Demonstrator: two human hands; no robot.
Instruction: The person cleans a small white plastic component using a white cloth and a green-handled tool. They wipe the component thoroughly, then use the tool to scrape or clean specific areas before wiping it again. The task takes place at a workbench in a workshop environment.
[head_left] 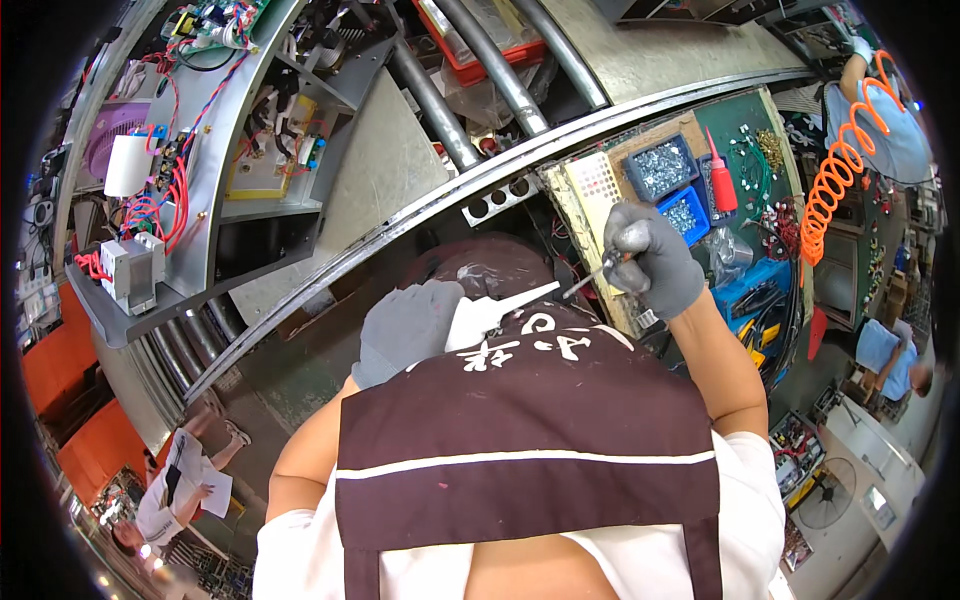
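Observation:
In my left hand (410,328), gloved in grey, is a white bottle with a long tapered nozzle (490,315). The fingers wrap round its body, and the nozzle points right, in front of my dark apron. My right hand (655,258), also gloved, is closed on a thin metal rod-like tool (588,282). The tool's tip reaches down and left, close to the nozzle's end; whether they touch I cannot tell. Its handle is mostly hidden by the fingers. Just beyond the right hand lies a cream board with rows of dots (594,186) on the bench.
Blue bins of small metal parts (660,168) and a red pointed-nozzle bottle (723,186) stand on the right-hand bench. An orange coiled hose (835,170) hangs at right. At left, a grey metal chassis with wiring (215,180) rests along the roller conveyor (510,85). Other people are further off.

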